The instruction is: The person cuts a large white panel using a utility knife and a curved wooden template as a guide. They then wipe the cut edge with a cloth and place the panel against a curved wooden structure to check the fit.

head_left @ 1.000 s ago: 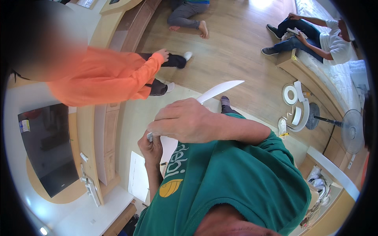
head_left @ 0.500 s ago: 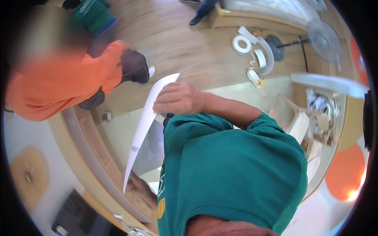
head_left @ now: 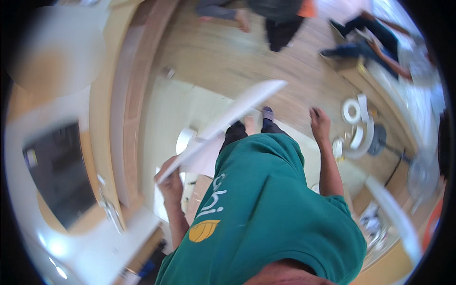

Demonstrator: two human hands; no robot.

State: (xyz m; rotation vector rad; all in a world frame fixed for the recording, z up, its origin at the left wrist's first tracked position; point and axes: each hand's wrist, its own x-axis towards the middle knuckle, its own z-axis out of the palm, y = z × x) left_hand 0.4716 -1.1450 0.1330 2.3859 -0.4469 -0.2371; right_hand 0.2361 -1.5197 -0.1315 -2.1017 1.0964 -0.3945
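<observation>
Head view: the person is standing, looking down over a green shirt [head_left: 266, 209] that is filling the lower middle of the picture. The left hand [head_left: 170, 179] is gripping the lower end of a long white sheet [head_left: 228, 121], fingers closed around its edge. The sheet is slanting up and to the right from that hand, seen nearly edge-on, with its far end reaching out over the wooden floor [head_left: 228, 66]. The right hand [head_left: 319, 122] is hanging free at the person's right side, well apart from the sheet, holding nothing, with the fingers loosely curled and partly spread. Below the sheet, the person's dark trouser legs and feet are showing on a pale mat [head_left: 175, 109]. To the right of the right hand, white rings and curved white parts [head_left: 355, 128] are lying on the floor near the base of a standing fan [head_left: 418, 173]. At the top, the legs of other people are showing, one standing and one sitting on the floor. The picture is blurred by motion.
</observation>
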